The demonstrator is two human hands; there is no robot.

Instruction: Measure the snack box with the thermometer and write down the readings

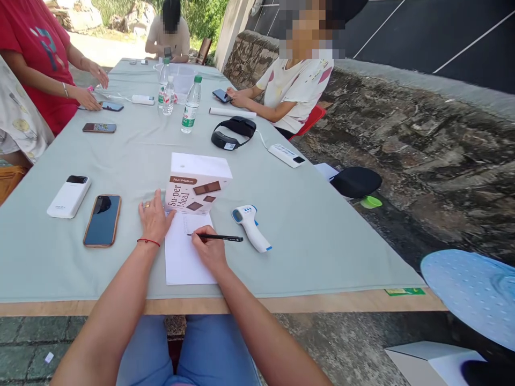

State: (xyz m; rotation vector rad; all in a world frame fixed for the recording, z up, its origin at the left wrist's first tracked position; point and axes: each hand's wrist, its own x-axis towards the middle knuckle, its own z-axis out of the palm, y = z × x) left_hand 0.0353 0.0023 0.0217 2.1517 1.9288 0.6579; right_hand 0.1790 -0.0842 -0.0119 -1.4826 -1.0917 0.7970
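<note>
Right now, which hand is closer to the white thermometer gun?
The right hand: it holds a black pen just left of the thermometer gun. The left hand is farther left, beside the white box.

Bright daylight bleaches the ground (96,45) past the far-left corner of the tabletop (322,257). Shadows across it are soft.
</note>
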